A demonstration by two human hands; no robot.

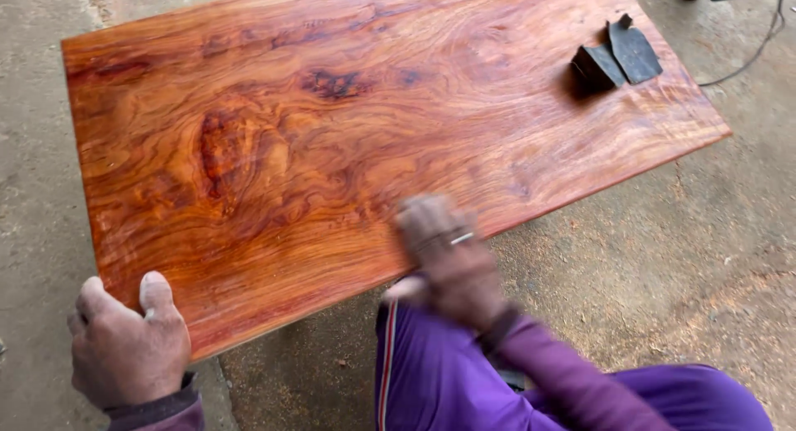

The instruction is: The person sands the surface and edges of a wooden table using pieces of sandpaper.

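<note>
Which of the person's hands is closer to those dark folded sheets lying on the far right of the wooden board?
The right hand. It rests at the board's near edge, below and left of the dark sheets. The left hand grips the near left corner, much farther away.

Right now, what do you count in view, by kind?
Wooden board: 1
Dark sandpaper pieces: 2
Hands, left gripping the board's corner and right blurred at its near edge: 2
Power cord: 1
Total: 6

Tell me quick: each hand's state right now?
Left hand: closed, gripping the wooden board at its near corner.
Right hand: blurred on the board's edge; grip cannot be told.
</note>
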